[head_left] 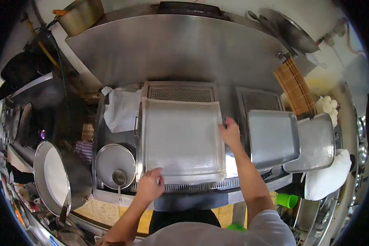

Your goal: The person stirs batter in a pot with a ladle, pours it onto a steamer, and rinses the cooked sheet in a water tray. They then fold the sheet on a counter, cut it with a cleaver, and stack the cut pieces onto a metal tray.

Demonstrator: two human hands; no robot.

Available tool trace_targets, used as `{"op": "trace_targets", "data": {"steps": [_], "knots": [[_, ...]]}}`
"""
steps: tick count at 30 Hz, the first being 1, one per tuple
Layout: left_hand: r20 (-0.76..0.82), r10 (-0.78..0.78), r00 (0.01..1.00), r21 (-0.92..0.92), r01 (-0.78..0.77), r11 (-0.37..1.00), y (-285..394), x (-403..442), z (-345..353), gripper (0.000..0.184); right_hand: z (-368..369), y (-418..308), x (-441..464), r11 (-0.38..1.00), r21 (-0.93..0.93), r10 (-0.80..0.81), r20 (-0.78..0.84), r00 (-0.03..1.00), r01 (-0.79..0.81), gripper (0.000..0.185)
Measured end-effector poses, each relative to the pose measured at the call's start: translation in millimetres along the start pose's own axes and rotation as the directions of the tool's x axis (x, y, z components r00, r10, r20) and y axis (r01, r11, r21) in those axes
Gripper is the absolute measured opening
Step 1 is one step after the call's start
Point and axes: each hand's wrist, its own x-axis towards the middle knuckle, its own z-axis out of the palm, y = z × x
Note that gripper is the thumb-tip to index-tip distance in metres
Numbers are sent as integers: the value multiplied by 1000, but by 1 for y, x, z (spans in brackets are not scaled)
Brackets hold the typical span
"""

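A thin white cloth (182,135) lies stretched over a square metal steamer tray, whose perforated back strip (180,93) stays uncovered. My left hand (150,185) is at the cloth's near left corner, its fingers curled together on the edge. Midway along the right edge is my right hand (230,133), its fingers bent and closed against the cloth's border. What lies between the fingertips is partly hidden. Left of the tray, a round metal pot lid or pan (106,164) carries a small ladle (119,177). A crumpled white cloth (121,110) lies behind it.
To the right are a rectangular metal tray (273,137) and a second tray (315,143). A bamboo mat (294,88) leans near some eggs (330,107). A large pot of white liquid (55,174) stands at left. A steel backsplash (184,49) rises behind the counter.
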Motion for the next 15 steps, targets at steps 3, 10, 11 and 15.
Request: {"op": "trace_targets", "data": {"steps": [3,10,11,15], "knots": [[5,-69,998,-64,70,995,14,-24,14,31,46,22,69,960,-247,-167,-137,976,130,58],[14,-160,987,-97,160,982,13,-71,27,26,56,-21,115,831,-551,27,176,984,76,73],[4,-163,987,-101,163,982,14,-75,25,26,57,-21,108,849,-519,-21,148,989,96,74],[-23,-168,985,-133,164,977,13,-79,9,26,41,-8,35,830,-544,-18,194,981,123,86]]}}
